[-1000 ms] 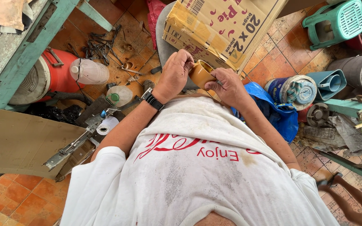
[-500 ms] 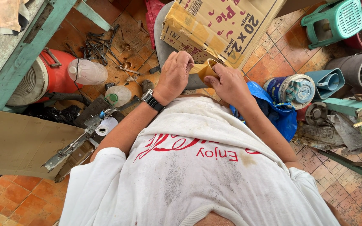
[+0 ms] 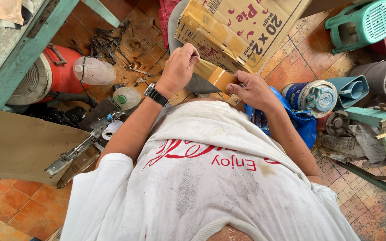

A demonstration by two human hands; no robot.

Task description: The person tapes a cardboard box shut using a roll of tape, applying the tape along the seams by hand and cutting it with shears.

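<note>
A roll of brown packing tape (image 3: 220, 76) is between my two hands, in front of my chest. My right hand (image 3: 254, 90) grips the roll from the right side. My left hand (image 3: 178, 69), with a black watch on its wrist, pinches the tape's loose end, and a short brown strip stretches from it to the roll. Just beyond the hands lies a large printed cardboard box (image 3: 246, 24), its near corner close to my left fingers. A grey surface (image 3: 202, 85) shows under the tape.
A red cooler (image 3: 45, 76) and plastic bottles (image 3: 95, 70) lie on the tiled floor at left, by a green table (image 3: 18, 58) and flat cardboard (image 3: 18, 147). A blue bag (image 3: 300, 125), paint can (image 3: 313, 96), green stool (image 3: 358, 22) and scrap crowd the right.
My hands have drawn slightly apart, the left hand moving left and up. A longer strip of tape now shows between them.
</note>
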